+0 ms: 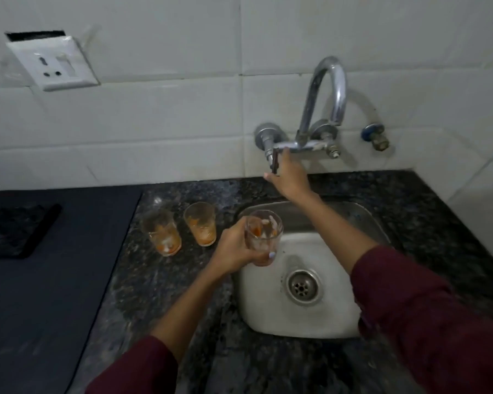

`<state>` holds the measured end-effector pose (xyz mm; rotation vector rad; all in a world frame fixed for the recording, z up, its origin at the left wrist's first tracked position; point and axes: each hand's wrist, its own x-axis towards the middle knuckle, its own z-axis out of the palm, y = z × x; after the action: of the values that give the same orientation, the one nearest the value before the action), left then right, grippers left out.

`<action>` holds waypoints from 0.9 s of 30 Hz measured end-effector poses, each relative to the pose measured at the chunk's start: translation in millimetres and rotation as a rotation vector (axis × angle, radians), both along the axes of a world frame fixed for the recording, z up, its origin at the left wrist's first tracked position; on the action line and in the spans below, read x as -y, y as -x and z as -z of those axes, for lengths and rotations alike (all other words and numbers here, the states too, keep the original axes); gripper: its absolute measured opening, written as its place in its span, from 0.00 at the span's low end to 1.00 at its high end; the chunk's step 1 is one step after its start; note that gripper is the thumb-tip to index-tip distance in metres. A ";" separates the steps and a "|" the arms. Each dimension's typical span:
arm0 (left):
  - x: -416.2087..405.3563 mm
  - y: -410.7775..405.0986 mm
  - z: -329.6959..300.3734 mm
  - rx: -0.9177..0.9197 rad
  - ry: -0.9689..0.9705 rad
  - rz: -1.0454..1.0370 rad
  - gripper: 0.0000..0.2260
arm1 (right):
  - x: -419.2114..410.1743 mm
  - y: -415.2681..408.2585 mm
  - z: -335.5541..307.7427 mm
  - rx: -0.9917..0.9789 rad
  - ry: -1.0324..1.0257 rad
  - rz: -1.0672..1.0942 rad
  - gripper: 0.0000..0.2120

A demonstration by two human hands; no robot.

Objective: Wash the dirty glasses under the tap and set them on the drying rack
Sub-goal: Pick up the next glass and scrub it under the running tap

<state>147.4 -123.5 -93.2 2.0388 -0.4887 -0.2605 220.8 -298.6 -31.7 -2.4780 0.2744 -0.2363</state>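
Three dirty glasses are counted: one held glass (263,237), two on the counter (162,232) (200,223). One tap (322,109), one sink (296,322), one wall socket (52,64), two hands (235,250) (289,176) are noted.

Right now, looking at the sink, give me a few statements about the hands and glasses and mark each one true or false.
1. The left hand grips a glass over the sink. True.
2. The right hand rests on the counter. False: it is up at the tap handle.
3. Two stained glasses stand on the counter. True.
4. Water is streaming from the spout. False: none is visible.
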 end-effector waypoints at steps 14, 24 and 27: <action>17.1 -23.5 5.5 -0.108 0.105 0.010 0.32 | -8.3 -13.2 -3.5 0.042 0.357 -0.040 0.25; 49.1 -25.9 22.2 -0.162 0.141 0.076 0.35 | 23.5 105.3 3.0 0.147 0.226 -0.053 0.13; 71.2 -23.5 21.9 -0.189 0.159 0.128 0.33 | 46.6 138.3 11.6 0.197 0.202 -0.165 0.14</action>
<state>170.9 -194.7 -115.0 1.8105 -0.5056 -0.4726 82.4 -345.3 -43.4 -2.6339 -0.0387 -0.4541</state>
